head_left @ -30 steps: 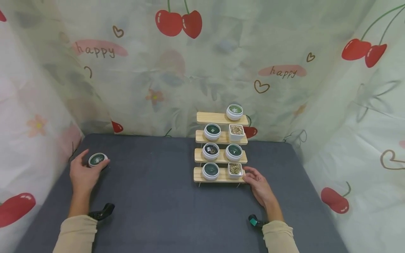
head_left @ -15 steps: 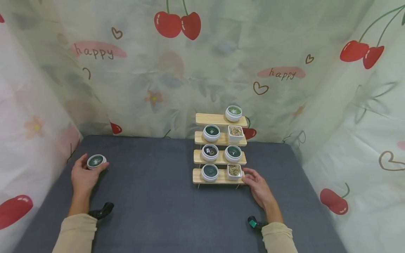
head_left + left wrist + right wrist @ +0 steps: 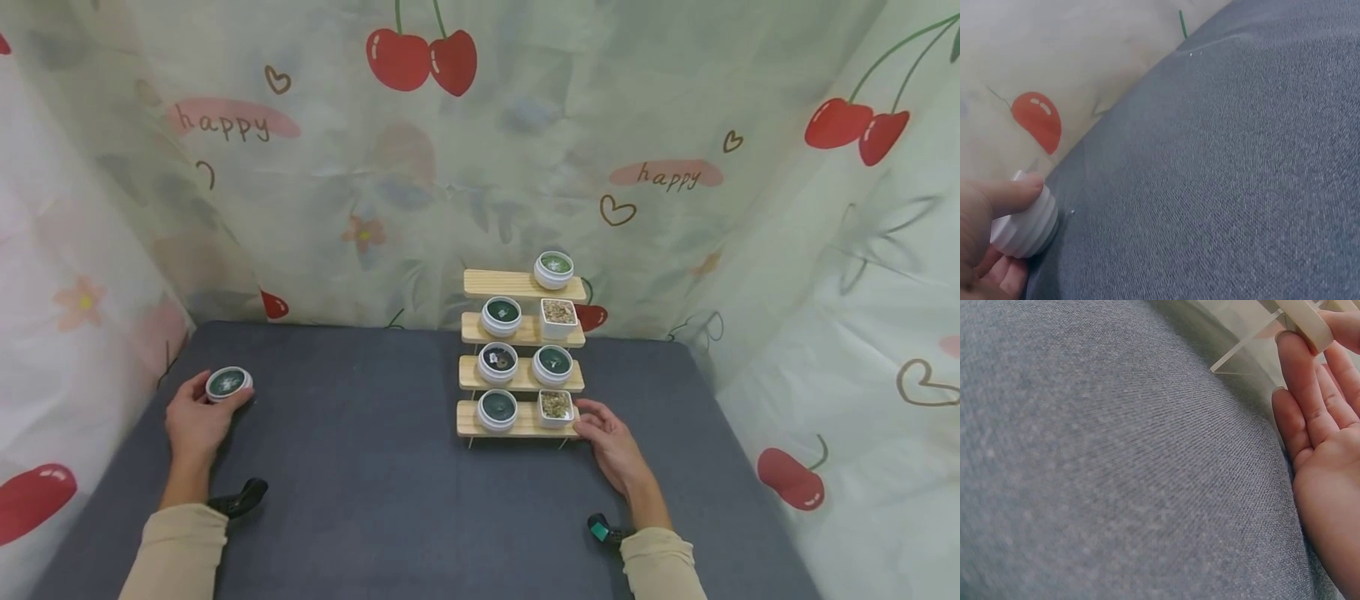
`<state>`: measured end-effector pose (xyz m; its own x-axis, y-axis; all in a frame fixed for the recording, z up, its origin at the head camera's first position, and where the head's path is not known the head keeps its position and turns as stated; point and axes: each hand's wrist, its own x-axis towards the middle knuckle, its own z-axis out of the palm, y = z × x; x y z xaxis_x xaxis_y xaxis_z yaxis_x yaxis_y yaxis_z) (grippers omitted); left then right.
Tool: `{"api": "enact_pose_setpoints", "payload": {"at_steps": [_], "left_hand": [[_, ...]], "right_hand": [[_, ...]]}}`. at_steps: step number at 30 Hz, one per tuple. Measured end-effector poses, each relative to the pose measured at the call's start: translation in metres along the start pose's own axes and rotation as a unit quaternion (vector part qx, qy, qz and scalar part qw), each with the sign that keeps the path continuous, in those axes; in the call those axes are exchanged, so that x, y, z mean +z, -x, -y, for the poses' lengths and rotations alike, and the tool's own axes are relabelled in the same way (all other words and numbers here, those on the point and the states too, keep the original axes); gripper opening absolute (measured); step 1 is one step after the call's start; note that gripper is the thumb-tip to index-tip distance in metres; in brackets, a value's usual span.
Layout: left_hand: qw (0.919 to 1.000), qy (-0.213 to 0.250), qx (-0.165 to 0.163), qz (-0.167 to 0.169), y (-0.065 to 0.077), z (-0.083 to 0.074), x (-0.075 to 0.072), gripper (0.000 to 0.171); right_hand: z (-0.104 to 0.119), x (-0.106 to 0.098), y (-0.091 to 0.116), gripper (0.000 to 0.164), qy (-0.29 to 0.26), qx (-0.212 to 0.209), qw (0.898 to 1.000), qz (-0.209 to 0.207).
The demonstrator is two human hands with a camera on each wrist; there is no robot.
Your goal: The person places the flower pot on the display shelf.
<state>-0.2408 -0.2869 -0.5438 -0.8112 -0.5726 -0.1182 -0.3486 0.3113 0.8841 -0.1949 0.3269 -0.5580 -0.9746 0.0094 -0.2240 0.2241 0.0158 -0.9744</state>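
My left hand (image 3: 201, 421) is at the table's left side, thumb and fingers around a small white round pot (image 3: 228, 384) with a dark green top. In the left wrist view, the thumb lies across the pot's ribbed white side (image 3: 1034, 228); the pot is tilted in that view. My right hand (image 3: 617, 446) pinches the right end of the lowest board of a stepped wooden display stand (image 3: 525, 422). The right wrist view has the thumb and fingers on either side of that pale board end (image 3: 1310, 326). Beside these fingers sits a square white pot (image 3: 556, 408) of greenish bits.
The stand's steps hold several more pots: a round dark one (image 3: 497, 410) at lower left, a square one with tan bits (image 3: 558, 317), and a bright green round one (image 3: 554, 269) on top. A dark grey cloth (image 3: 360, 467) covers the table; a printed curtain (image 3: 450, 167) encloses it.
My left index finger and thumb have drawn in closer around the round pot, which stays in nearly the same place. My right hand keeps its hold on the board; the head view shifted slightly.
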Motion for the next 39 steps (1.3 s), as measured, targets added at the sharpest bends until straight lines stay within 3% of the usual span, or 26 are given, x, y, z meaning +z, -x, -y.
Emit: {"api": "enact_pose_setpoints", "payload": {"at_steps": [10, 25, 32, 39], "left_hand": [[0.9998, 0.016, -0.015, -0.003, -0.001, -0.003, 0.006, 0.08], [0.9994, 0.017, -0.025, 0.017, -0.006, -0.005, 0.002, 0.081], [0.9994, 0.023, -0.024, 0.012, -0.005, -0.016, 0.004, 0.08], [0.9986, 0.04, -0.009, 0.033, -0.002, -0.039, 0.006, 0.082]], "right_hand": [[0.0, -0.004, -0.002, 0.056, 0.0, -0.001, 1.0, 0.0], [0.001, -0.003, -0.003, 0.058, -0.004, -0.001, 1.0, 0.003], [0.001, -0.002, -0.003, 0.06, -0.005, 0.003, 1.0, 0.008], [-0.001, -0.002, -0.002, 0.056, -0.011, 0.003, 1.0, 0.007]]}}
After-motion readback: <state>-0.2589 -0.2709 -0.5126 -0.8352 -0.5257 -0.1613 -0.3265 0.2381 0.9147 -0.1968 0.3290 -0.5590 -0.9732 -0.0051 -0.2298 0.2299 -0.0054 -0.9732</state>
